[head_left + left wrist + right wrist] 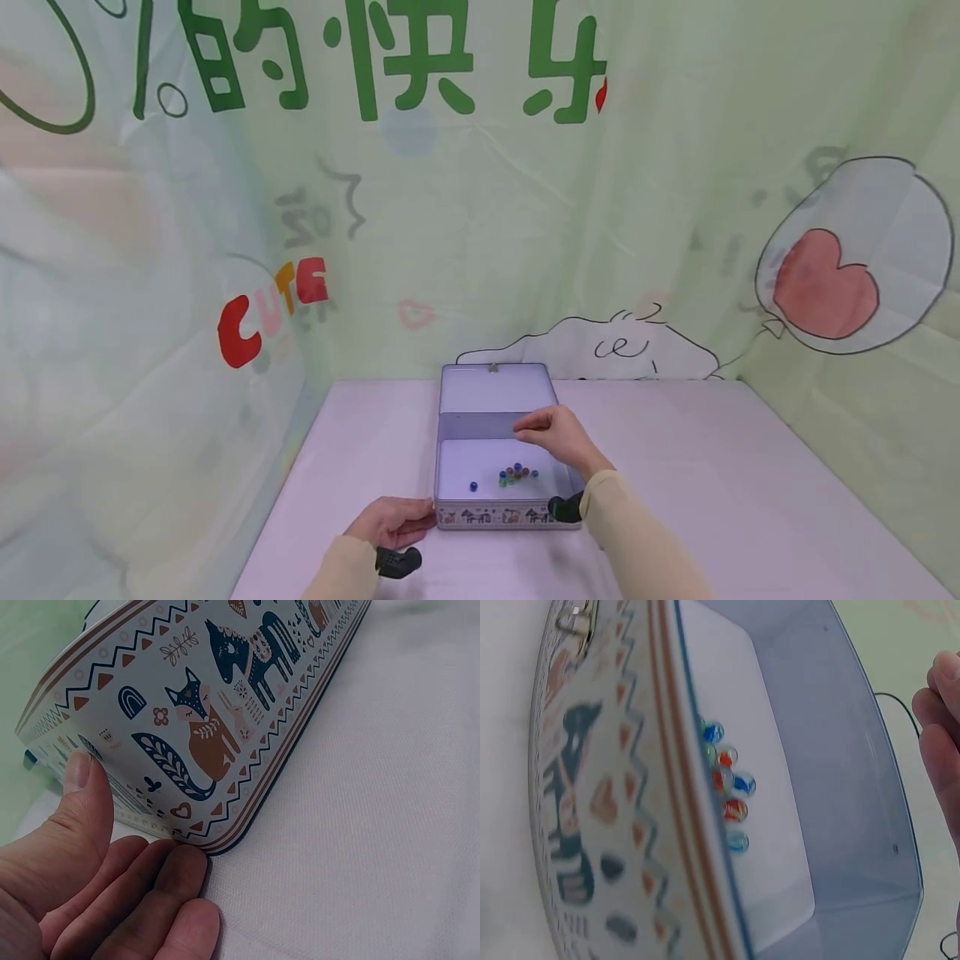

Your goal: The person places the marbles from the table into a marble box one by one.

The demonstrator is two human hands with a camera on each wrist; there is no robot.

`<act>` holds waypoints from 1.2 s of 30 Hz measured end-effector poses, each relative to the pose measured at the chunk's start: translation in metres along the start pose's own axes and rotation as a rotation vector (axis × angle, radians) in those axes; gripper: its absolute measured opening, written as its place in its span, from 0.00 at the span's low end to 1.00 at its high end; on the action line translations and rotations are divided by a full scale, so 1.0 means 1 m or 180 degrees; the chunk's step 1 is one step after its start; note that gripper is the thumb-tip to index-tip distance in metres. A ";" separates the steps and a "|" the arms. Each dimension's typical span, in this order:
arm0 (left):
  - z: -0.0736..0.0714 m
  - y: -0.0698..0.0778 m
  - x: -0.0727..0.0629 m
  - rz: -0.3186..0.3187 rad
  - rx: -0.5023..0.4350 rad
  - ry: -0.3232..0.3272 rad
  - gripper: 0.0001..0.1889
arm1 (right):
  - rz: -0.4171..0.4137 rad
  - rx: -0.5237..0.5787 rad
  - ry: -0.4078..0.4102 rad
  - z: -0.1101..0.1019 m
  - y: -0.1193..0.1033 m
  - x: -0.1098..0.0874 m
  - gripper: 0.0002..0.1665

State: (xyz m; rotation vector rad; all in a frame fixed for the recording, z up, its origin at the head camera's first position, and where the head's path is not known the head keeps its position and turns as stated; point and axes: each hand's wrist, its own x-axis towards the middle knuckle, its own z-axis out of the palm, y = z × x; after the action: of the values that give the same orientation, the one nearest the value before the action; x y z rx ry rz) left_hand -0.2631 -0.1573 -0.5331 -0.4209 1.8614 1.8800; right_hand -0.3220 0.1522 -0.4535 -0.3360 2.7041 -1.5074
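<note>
A rectangular metal tin [510, 515], printed with foxes and other animals, stands on the table with its hinged lid [495, 388] raised at the back. On its pale floor lies a cluster of several glass marbles [514, 475], with one blue marble [473, 486] apart to the left. My left hand [393, 521] touches the tin's front left corner. Its thumb [79, 776] rests against the side, its fingertips low by the bottom edge. Above the tin's right half hovers my right hand [557, 433], fingertips drawn together. Whether anything is between them is hidden.
The tin stands on a white-covered table [667, 467]. Behind and beside it hangs a pale green printed curtain [480, 233]. Black wrist straps [397, 562] show below both hands. A metal clasp [577, 622] juts from the tin's front.
</note>
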 end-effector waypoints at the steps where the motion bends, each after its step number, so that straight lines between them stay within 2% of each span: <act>1: 0.001 -0.001 0.000 -0.0003 0.0017 -0.0007 0.14 | 0.0013 -0.0008 0.0028 -0.004 0.003 -0.004 0.06; 6: 0.004 -0.004 0.000 -0.0038 0.0044 -0.0047 0.15 | 0.0187 -0.0063 0.0203 -0.027 0.030 -0.026 0.07; 11: 0.004 -0.006 0.003 -0.0072 0.0032 -0.0064 0.19 | 0.0331 -0.0129 0.0364 -0.063 0.062 -0.059 0.11; 16: 0.005 -0.006 0.003 -0.0046 0.0053 -0.0056 0.20 | 0.0459 -0.0279 0.0429 -0.102 0.092 -0.097 0.14; 20: 0.005 -0.005 0.002 -0.0030 0.0050 -0.0020 0.17 | 0.0606 -0.0326 0.0440 -0.121 0.109 -0.119 0.16; 24: 0.003 -0.004 0.002 -0.0062 0.0022 -0.0033 0.18 | 0.0773 -0.0323 0.0432 -0.122 0.126 -0.133 0.16; 29: 0.001 -0.003 0.001 -0.0074 -0.0001 -0.0047 0.21 | 0.0859 -0.0419 0.0419 -0.112 0.143 -0.149 0.10; 36: 0.004 0.001 -0.004 -0.0076 0.0039 -0.0031 0.20 | 0.1033 -0.0458 0.0404 -0.102 0.149 -0.171 0.08</act>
State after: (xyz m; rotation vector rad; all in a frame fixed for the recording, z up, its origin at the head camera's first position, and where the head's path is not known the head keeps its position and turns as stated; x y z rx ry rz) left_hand -0.2602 -0.1536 -0.5299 -0.4272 1.8526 1.8509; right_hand -0.1939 0.3481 -0.5385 0.1964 2.7938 -1.2891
